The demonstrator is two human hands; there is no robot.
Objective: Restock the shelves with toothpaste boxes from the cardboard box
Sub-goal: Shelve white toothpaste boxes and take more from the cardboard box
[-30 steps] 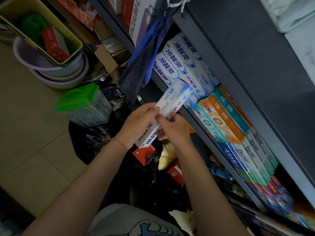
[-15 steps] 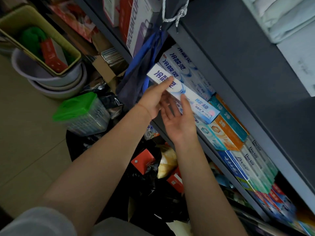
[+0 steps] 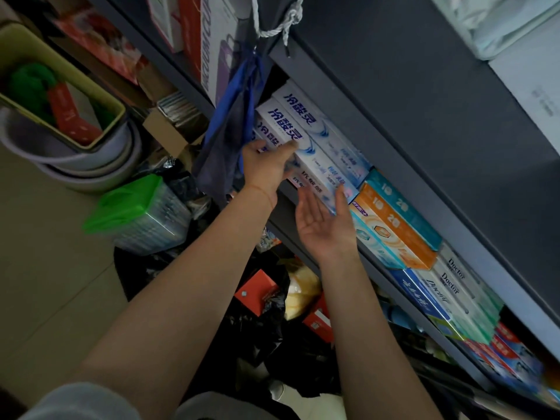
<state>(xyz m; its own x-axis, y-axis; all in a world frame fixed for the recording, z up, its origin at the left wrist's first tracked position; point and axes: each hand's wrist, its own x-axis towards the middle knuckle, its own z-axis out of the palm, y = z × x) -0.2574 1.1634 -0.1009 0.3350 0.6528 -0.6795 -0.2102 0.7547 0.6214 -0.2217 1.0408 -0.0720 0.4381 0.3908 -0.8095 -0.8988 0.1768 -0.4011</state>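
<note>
Item: white-and-blue cardboard toothpaste box (image 3: 306, 153), lying on the stack on the dark grey metal shelf (image 3: 378, 122), upper centre of frame. My left hand (image 3: 266, 168) rests on its near end with straight fingers, pushing, gripping nothing. My right hand (image 3: 325, 228) is palm-up with fingers spread, fingertips against the far end. Risk: if I push unevenly, the box may skew and slide off the stack onto the black plastic bags (image 3: 266, 344) below.

Glossy card toothpaste boxes (image 3: 306, 147); seemingly matt shelf (image 3: 394, 122).
</note>
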